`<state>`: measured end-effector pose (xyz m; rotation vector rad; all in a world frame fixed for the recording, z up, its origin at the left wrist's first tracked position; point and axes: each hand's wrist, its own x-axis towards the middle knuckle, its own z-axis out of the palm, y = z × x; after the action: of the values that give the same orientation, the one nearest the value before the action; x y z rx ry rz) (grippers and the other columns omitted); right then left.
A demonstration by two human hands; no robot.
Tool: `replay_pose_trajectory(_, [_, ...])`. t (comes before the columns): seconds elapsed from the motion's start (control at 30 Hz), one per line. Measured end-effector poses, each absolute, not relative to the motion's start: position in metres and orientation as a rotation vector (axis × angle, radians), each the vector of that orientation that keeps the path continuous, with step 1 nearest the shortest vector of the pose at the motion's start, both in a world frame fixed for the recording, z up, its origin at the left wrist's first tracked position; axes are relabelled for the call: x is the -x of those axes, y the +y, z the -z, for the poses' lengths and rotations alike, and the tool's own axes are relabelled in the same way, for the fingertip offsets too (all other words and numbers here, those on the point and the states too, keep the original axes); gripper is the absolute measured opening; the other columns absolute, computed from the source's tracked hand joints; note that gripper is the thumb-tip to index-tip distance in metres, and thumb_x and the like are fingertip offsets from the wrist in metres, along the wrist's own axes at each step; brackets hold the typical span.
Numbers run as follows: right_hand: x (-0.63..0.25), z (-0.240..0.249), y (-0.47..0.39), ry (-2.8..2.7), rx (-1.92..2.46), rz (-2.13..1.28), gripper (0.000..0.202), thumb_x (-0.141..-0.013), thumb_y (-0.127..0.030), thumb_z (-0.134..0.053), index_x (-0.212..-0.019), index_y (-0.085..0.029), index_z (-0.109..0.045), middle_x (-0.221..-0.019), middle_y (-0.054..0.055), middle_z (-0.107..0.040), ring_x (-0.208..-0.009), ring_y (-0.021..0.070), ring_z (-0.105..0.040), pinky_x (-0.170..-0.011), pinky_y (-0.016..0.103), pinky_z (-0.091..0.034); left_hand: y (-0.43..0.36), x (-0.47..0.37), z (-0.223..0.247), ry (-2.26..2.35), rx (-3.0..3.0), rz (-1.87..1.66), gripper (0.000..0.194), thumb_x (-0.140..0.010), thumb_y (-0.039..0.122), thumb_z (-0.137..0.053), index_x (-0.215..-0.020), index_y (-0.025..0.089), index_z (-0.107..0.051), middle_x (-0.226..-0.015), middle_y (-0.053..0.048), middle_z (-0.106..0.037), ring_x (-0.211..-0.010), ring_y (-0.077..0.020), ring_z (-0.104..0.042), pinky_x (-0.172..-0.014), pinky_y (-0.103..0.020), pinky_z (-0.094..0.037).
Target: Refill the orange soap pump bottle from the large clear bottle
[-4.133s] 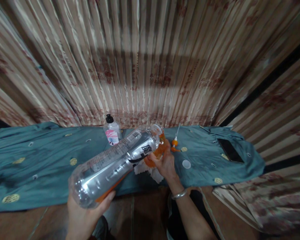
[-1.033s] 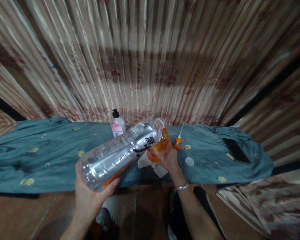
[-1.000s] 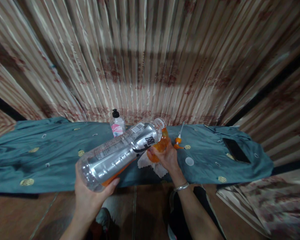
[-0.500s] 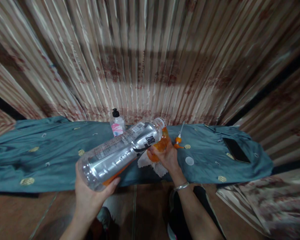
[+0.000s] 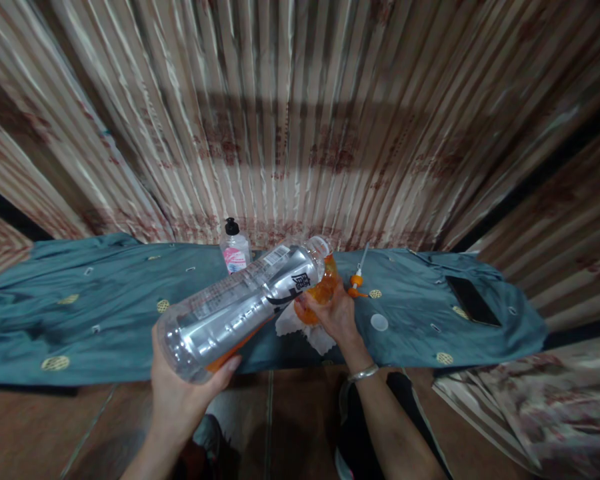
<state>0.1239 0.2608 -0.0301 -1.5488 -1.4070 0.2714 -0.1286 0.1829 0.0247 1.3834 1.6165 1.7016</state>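
My left hand (image 5: 187, 387) is wrapped round the base of a large clear plastic bottle (image 5: 240, 307) with a silver label. The bottle is tilted, its neck pointing up and to the right. My right hand (image 5: 335, 313) grips a smaller orange see-through bottle (image 5: 323, 290), which leans with its top close to the large bottle's mouth. Whether the two mouths touch is hard to see. Under the orange bottle lies a crumpled white tissue (image 5: 317, 339). An orange pump head (image 5: 356, 283) with a thin tube rests just right of my right hand.
Behind the large bottle stands a clear bottle with a black pump top and pink label (image 5: 235, 253). A round white disc (image 5: 379, 323) and a dark phone (image 5: 473, 301) lie on the green cloth (image 5: 115, 287). A pleated curtain (image 5: 290, 120) hangs along the back.
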Motion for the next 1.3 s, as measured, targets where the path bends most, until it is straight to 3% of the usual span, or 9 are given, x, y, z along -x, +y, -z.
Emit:
replay_pose_trajectory(0.37, [-0.124,0.031,0.261,-1.435,1.555,-0.224,0.054,-0.076,-0.055,-0.073,-0.112,-0.017,-0.060,-0.103,0.012,-0.076,-0.094,0.0305,-0.075,-0.085,0.043,-0.061,0.184,0.128,-0.026,1.641,-1.340,-1.707,0.098,-0.031,0.049,-0.092,-0.117,0.016,-0.058,-0.121,-0.018,-0.066,-0.116,-0.0417,-0.064,-0.109,-0.067,-0.043])
replay_pose_trajectory(0.6, [-0.125,0.034,0.262,-1.435,1.555,-0.202,0.056,-0.077,-0.060,-0.071,-0.111,-0.017,-0.061,-0.102,0.013,-0.077,-0.093,0.0305,-0.075,-0.084,0.043,-0.061,0.184,0.123,-0.032,1.616,-1.324,-1.728,0.092,-0.031,0.049,-0.092,-0.113,0.024,-0.058,-0.118,-0.011,-0.067,-0.115,-0.0391,-0.064,-0.108,-0.067,-0.044])
replay_pose_trajectory(0.83, [-0.125,0.033,0.262,-1.431,1.566,-0.209,0.055,-0.077,-0.058,-0.071,-0.112,-0.017,-0.060,-0.100,0.012,-0.076,-0.093,0.0314,-0.075,-0.083,0.045,-0.061,0.184,0.124,-0.029,1.606,-1.365,-1.727,0.090,-0.035,0.050,-0.091,-0.115,0.020,-0.059,-0.116,-0.014,-0.069,-0.109,-0.0389,-0.068,-0.102,-0.065,-0.050])
replay_pose_trajectory(1.13, [-0.124,0.029,0.260,-1.416,1.578,-0.234,0.051,-0.074,-0.052,-0.075,-0.110,-0.019,-0.060,-0.101,0.012,-0.076,-0.095,0.0314,-0.075,-0.087,0.045,-0.060,0.182,0.126,-0.024,1.582,-1.406,-1.740,0.090,-0.041,0.051,-0.091,-0.120,0.021,-0.059,-0.121,-0.013,-0.068,-0.114,-0.0357,-0.066,-0.106,-0.059,-0.048])
replay_pose_trajectory(1.3, [-0.124,0.028,0.260,-1.409,1.579,-0.257,0.054,-0.074,-0.054,-0.075,-0.111,-0.017,-0.060,-0.103,0.012,-0.076,-0.096,0.0315,-0.075,-0.087,0.044,-0.060,0.185,0.123,-0.032,1.629,-1.310,-1.717,0.094,-0.029,0.048,-0.092,-0.112,0.019,-0.059,-0.115,-0.015,-0.069,-0.111,-0.0387,-0.067,-0.106,-0.063,-0.047])
